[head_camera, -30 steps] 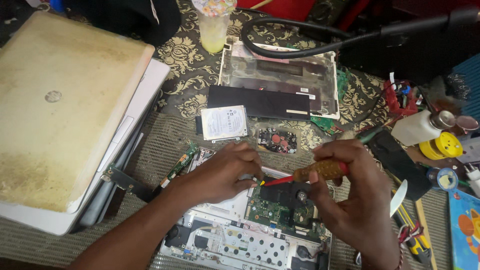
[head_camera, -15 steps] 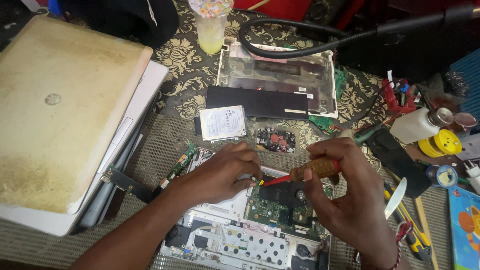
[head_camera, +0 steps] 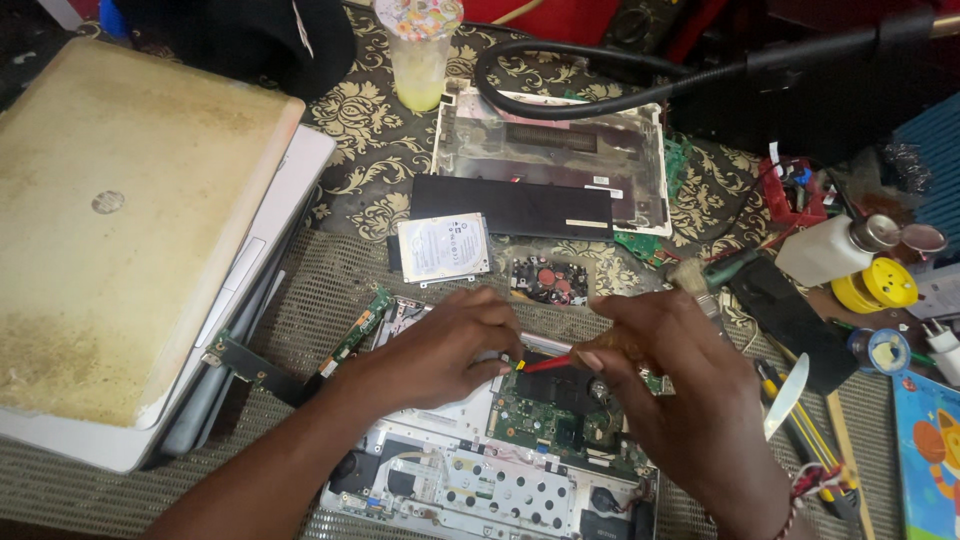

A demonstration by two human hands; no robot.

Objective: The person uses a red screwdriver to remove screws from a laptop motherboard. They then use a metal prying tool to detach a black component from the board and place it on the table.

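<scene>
An opened laptop chassis (head_camera: 470, 490) with a green motherboard (head_camera: 555, 415) lies in front of me. My right hand (head_camera: 680, 400) is shut on a screwdriver with a wooden handle and red shaft (head_camera: 548, 364), its tip pointing left over the board. My left hand (head_camera: 440, 345) rests on the chassis with its fingertips pinched at the screwdriver's tip; any small part between them is hidden.
A stack of closed laptops (head_camera: 130, 230) fills the left. Behind are a hard drive (head_camera: 443, 247), black battery (head_camera: 512, 206), silver bottom cover (head_camera: 550, 160), small fan part (head_camera: 548, 280) and a drink cup (head_camera: 418, 50). Bottles, tape and tools (head_camera: 860, 290) crowd the right.
My right hand has slid left along the screwdriver, now covering most of the wooden handle. The left hand has stayed at the tip.
</scene>
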